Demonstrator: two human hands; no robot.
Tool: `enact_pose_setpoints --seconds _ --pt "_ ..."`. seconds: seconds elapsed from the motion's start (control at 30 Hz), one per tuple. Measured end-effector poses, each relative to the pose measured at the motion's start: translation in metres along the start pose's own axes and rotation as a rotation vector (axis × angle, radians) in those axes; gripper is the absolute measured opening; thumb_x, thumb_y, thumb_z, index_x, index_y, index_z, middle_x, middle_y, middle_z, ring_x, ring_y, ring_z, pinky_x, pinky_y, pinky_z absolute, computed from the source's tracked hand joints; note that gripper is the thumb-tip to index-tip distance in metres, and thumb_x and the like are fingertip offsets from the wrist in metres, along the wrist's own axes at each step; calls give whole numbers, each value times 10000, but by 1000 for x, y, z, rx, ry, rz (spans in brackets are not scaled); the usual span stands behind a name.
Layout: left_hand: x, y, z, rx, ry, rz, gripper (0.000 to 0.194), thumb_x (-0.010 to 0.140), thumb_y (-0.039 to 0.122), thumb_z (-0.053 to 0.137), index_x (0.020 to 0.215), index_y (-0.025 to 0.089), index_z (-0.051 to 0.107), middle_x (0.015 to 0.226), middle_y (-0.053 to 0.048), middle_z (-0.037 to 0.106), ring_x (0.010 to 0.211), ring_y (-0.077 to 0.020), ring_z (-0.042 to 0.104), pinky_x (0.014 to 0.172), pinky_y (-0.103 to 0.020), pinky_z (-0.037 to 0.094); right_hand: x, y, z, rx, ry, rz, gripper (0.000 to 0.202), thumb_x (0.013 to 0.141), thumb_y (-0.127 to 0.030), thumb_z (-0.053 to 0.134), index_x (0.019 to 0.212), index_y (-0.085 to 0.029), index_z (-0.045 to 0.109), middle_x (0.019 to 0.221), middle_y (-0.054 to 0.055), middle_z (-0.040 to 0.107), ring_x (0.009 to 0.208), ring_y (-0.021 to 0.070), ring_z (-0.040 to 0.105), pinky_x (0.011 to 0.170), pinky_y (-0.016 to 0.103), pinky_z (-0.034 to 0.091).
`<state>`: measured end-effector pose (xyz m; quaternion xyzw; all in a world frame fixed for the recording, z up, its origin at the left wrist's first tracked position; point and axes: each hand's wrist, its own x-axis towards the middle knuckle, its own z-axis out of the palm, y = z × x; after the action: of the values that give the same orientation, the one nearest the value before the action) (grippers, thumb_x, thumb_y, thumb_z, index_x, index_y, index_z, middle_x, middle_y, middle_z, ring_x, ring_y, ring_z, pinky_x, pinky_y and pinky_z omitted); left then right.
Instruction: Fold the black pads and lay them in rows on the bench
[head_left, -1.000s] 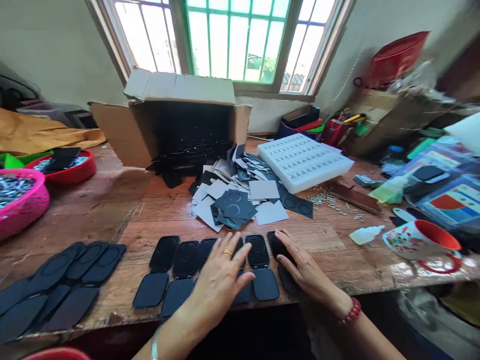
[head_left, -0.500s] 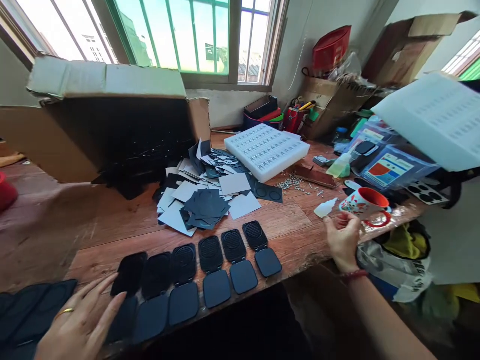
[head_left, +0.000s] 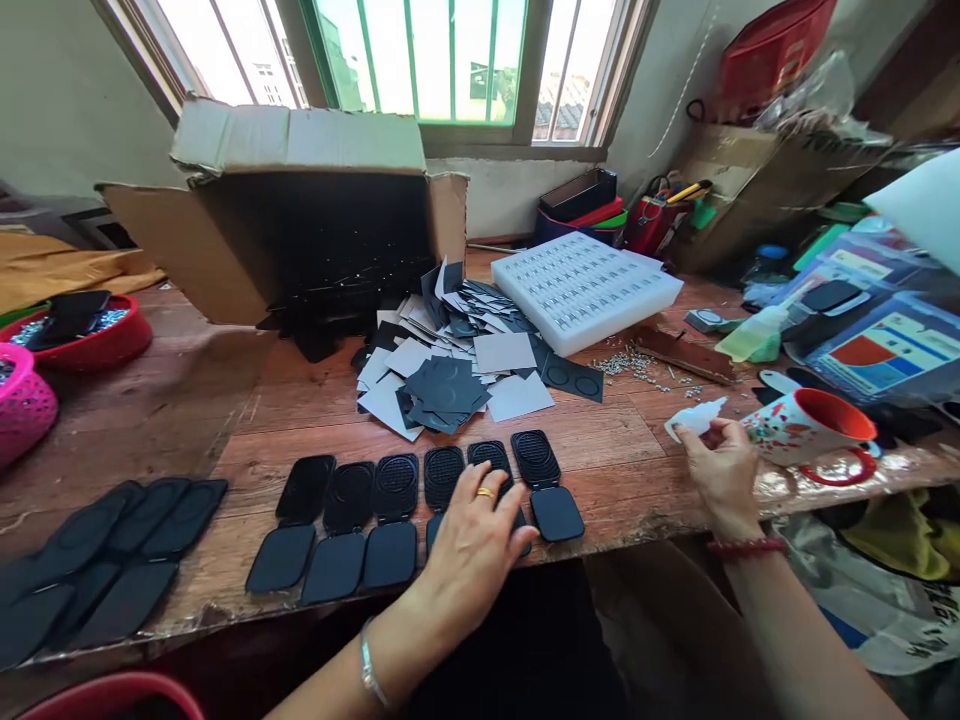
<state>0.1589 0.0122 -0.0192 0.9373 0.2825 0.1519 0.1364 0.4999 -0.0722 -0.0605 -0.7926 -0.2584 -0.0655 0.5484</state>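
six hinged black cases (head_left: pixel 397 515) are lying open at lower centre; the left hand (head_left: pixel 472 540) is resting flat, unclenched, while the right hand (head_left: pixel 724 470) is pinching a small white bottle (head_left: pixel 696 417).

matt black plastic cases (head_left: pixel 390 505) on rough wooden table (head_left: pixel 615 460).
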Motion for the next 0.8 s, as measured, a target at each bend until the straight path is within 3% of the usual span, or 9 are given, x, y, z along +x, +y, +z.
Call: enact_pose_setpoints --seconds 0.17,0.27,0.4,0.5,0.67,0.8 --pt "23 15 12 72 -46 28 527 929 562 509 1334 237 597 1415 -139 557 1408 -381 369 1149 -617 301 -36 -47 12 250 -408 49 470 643 -516 795 951 -190 655 839 50 717 714 196 646 661 332 540" --pt "25 15 16 111 -80 7 590 878 611 563 1317 222 614 1410 -144 563 1415 -419 339 1155 -654 246 -47 -64 18 310 -563 132 475 621 -490 836 961 -186 702 834 44 729 713 184 632 653 308 524" --pt "24 16 17 130 -98 -1 589 838 574 651 1317 233 610 1401 -139 573 1409 -427 344 1156 -665 224 -46 -72 25 379 -642 200 493 567 -520 862 906 -189 726 848 58 738 747 199 633 666 314 520" --pt "25 17 16 140 -99 0 573 826 547 682 1296 226 619 1384 -149 582 1407 -427 349 1151 -669 229 -43 -75 31 419 -658 215 461 568 -526 862 836 -182 712 760 40 696 662 165 579 607 288 484" --pt "29 21 11 150 -138 4 580 817 536 697 1275 187 625 1382 -183 574 1403 -445 351 1150 -664 235 -41 -78 45 419 -618 171 455 736 -638 697 833 -194 668 726 18 628 597 133 491 543 263 420" --pt "32 22 8 170 -164 10 575 821 533 694 1269 179 626 1361 -181 593 1386 -437 384 1142 -661 250 -40 -83 54 254 -604 20 474 829 -668 571 804 -199 636 692 11 594 617 146 486 573 269 414"
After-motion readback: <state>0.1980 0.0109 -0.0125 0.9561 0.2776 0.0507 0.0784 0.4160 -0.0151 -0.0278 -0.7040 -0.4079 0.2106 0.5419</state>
